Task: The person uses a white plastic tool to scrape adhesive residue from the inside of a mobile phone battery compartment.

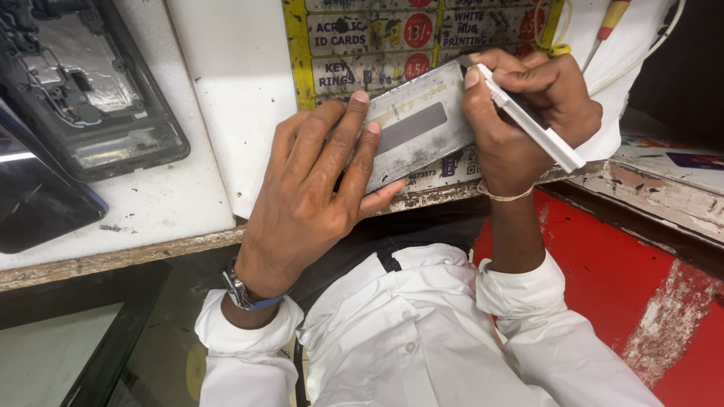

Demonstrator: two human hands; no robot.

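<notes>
Left hand [309, 188] presses the metal plate [418, 128] flat; right hand [528, 113] grips a white blade tool [539, 132]: a slip could cut the fingers [354, 147]

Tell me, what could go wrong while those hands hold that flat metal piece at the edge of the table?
The metal plate lies close to the table edge, so it might slip off if the left hand lets up. The right hand presses a white tool near the left fingertips; a slip could nick them. The opened phone sits beside the work and could get bumped.
</notes>
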